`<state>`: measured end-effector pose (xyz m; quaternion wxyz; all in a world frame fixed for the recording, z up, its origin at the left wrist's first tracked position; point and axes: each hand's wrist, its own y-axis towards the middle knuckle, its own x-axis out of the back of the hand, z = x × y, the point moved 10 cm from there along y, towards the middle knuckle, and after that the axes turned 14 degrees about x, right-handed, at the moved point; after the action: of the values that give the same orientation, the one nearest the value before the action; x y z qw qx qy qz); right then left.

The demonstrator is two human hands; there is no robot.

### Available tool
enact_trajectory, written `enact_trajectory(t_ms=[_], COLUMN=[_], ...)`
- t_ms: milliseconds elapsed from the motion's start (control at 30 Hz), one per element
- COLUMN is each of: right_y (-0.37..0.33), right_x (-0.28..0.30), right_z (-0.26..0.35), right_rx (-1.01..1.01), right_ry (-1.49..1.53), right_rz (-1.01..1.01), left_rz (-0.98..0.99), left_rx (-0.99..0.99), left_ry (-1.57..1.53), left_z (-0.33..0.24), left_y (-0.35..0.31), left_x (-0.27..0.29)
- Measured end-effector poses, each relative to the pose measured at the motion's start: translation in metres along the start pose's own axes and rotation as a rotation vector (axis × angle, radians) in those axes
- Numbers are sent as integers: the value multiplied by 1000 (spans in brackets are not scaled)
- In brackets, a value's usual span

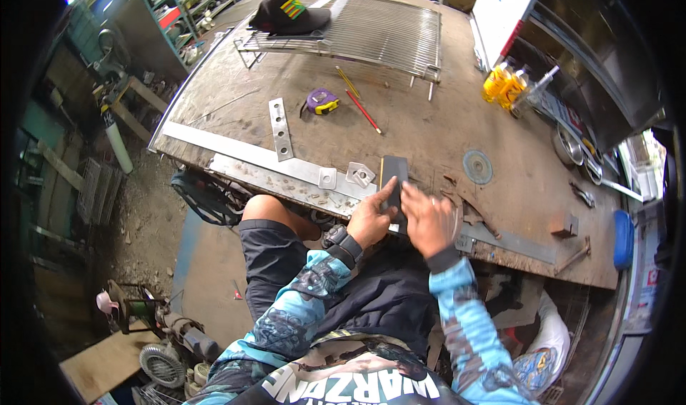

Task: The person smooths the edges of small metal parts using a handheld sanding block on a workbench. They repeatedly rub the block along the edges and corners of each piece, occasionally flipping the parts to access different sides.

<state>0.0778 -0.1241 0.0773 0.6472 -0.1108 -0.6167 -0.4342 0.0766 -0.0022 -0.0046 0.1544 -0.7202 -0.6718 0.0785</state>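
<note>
Near the front edge of the workbench, a dark, flat rectangular piece with a yellowish left edge [394, 171] lies lengthwise away from me. My left hand [371, 218] closes on its near left part, index finger along the top. Against its right side is my right hand [429, 223], fingers bent and slightly blurred, so their grip is unclear. Just left of the piece, two small square metal plates with holes, one flat [326, 178] and one tilted [361, 174], rest by a long metal strip [236, 148]. A shorter drilled flat bar [279, 123] touches that strip.
Beyond are a purple-and-yellow tape measure [323, 102], a red pencil [368, 116] and a wire rack [379, 33] carrying a black cap [286, 13]. To the right lie a grinding disc [478, 167], pliers [584, 193], a hammer [576, 256] and yellow bottles [504, 85].
</note>
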Motion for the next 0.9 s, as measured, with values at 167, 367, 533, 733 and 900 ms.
enact_trajectory(t_ms=[167, 367, 533, 733, 900], right_y=[1, 25, -15, 44, -11], right_x=[-1, -6, 5, -12, 4], right_z=[-6, -12, 1, -32, 3], right_rx=[-18, 31, -65, -68, -54], right_ry=[22, -67, 16, -63, -6], right_rz=[-75, -58, 1, 16, 22], left_rz=[20, 31, -21, 68, 47], left_rx=[-14, -34, -44, -43, 16], left_ry=[46, -45, 56, -116, 33], left_z=[-17, 6, -11, 2, -10], left_y=[-8, 7, -3, 10, -5], left_x=[-3, -2, -1, -8, -4])
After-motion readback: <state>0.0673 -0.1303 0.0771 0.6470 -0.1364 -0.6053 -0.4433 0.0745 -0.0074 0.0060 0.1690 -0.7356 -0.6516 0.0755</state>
